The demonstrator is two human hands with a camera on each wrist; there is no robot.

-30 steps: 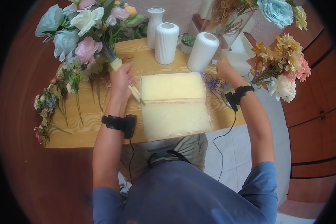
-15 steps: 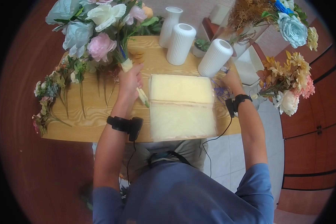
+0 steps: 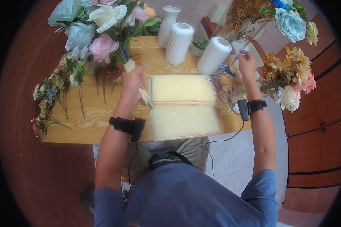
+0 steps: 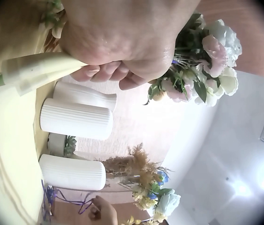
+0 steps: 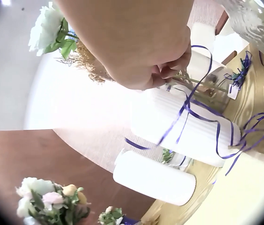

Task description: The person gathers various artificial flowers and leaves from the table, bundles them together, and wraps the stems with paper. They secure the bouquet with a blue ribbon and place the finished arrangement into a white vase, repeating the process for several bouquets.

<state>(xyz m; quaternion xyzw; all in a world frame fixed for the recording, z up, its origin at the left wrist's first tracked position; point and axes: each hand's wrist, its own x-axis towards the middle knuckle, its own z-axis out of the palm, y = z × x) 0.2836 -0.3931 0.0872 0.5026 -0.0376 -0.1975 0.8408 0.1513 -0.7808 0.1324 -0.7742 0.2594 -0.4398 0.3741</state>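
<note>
A bouquet of pale blue, white and pink flowers [image 3: 103, 47] leans over the table's left side. The left hand [image 3: 132, 84] grips its stems, which are wrapped in pale yellow material [image 4: 33, 70]; a green tip sticks out below the hand. At the right, the right hand [image 3: 247, 67] pinches purple ribbon, and loose strands [image 5: 188, 101] hang down in the right wrist view. More tangled ribbon [image 3: 221, 89] lies on the table beside a ribbed white vase [image 3: 214, 55]. Between the hands lie pale yellow sheets [image 3: 183, 89] in clear wrapping.
Two more white vases [image 3: 179, 43] and a small potted plant [image 3: 199, 44] stand at the back. Small flower sprigs [image 3: 79, 75] lie along the table's left. Orange, pink and white flowers [image 3: 291, 77] stand at the right, with a glass vessel [image 3: 236, 99] near the right wrist.
The right hand has risen from the ribbon pile and now lifts strands of it. The left hand and bouquet moved right in the head view, then stayed nearly still.
</note>
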